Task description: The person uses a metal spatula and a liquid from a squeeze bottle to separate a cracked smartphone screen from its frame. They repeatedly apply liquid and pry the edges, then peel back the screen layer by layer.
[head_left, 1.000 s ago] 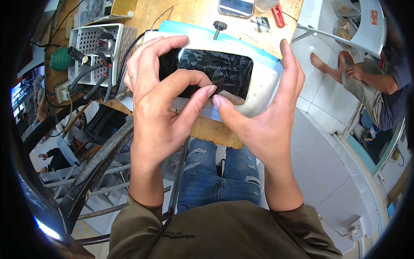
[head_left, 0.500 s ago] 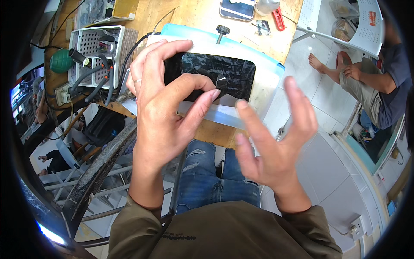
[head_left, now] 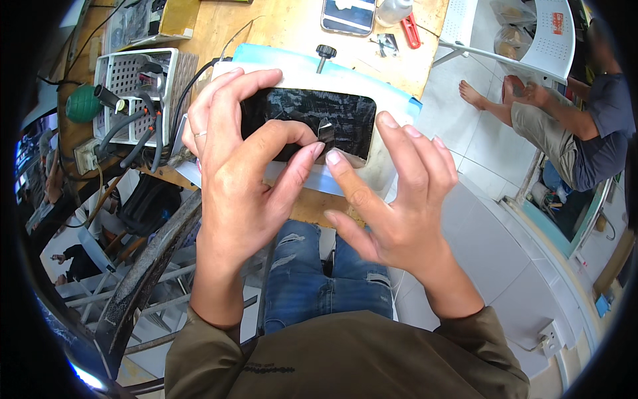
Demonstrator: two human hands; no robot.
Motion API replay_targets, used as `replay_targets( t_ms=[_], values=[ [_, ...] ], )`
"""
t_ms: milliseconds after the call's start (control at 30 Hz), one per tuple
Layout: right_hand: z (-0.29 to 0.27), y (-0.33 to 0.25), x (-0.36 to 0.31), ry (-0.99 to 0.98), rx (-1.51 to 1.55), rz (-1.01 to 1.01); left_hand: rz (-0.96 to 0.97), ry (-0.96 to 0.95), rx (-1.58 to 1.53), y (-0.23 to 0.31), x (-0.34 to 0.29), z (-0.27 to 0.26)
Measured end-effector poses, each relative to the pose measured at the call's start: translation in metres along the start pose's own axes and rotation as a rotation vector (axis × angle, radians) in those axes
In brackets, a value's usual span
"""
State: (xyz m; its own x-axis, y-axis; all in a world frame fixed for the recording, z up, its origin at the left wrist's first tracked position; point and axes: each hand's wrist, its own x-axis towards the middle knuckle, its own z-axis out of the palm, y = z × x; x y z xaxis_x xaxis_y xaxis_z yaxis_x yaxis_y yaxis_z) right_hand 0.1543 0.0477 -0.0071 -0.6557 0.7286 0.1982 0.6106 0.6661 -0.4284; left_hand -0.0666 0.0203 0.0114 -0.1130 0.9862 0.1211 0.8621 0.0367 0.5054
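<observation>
A black phone screen [head_left: 345, 113] with a smeared, streaky surface lies flat on a whitish plate [head_left: 292, 80]. My left hand [head_left: 239, 159] reaches over its left end. Thumb and index finger pinch a small thin shiny piece [head_left: 325, 130], blade-like in shape, whose tip stands over the screen; its exact kind is unclear. The other fingers of that hand curl over the screen's left side. At the screen's lower right edge is my right hand [head_left: 399, 193], fingers spread and nothing in them. Its index fingertip comes close to the shiny piece.
A black knob screw [head_left: 325, 52] stands at the plate's far edge, beside blue sheeting [head_left: 412, 106]. Farther off lie a phone [head_left: 347, 16], a bottle [head_left: 393, 11] and a red-handled tool [head_left: 411, 30]. A white basket [head_left: 136, 60] with tools stands left. Someone sits at right [head_left: 571, 126].
My right hand has moved left and inward, its index finger now at the screen's lower edge. The left hand keeps its pinch. The whole view has shifted slightly.
</observation>
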Motion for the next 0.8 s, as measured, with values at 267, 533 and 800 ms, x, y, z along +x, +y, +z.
replay_targets(
  t_ms=[267, 533, 800],
  values=[
    [0.0060, 0.0022, -0.0070, -0.031, -0.040, -0.011, 0.011, -0.010, 0.004, 0.0011, 0.0017, -0.0010],
    [0.0069, 0.0009, -0.0061, -0.011, -0.040, -0.008, 0.004, -0.006, 0.009, 0.0002, 0.0019, -0.0009],
    [0.0086, 0.0001, -0.0065, 0.013, -0.038, -0.002, -0.024, 0.004, 0.006, 0.0016, 0.0001, 0.0000]
  ],
)
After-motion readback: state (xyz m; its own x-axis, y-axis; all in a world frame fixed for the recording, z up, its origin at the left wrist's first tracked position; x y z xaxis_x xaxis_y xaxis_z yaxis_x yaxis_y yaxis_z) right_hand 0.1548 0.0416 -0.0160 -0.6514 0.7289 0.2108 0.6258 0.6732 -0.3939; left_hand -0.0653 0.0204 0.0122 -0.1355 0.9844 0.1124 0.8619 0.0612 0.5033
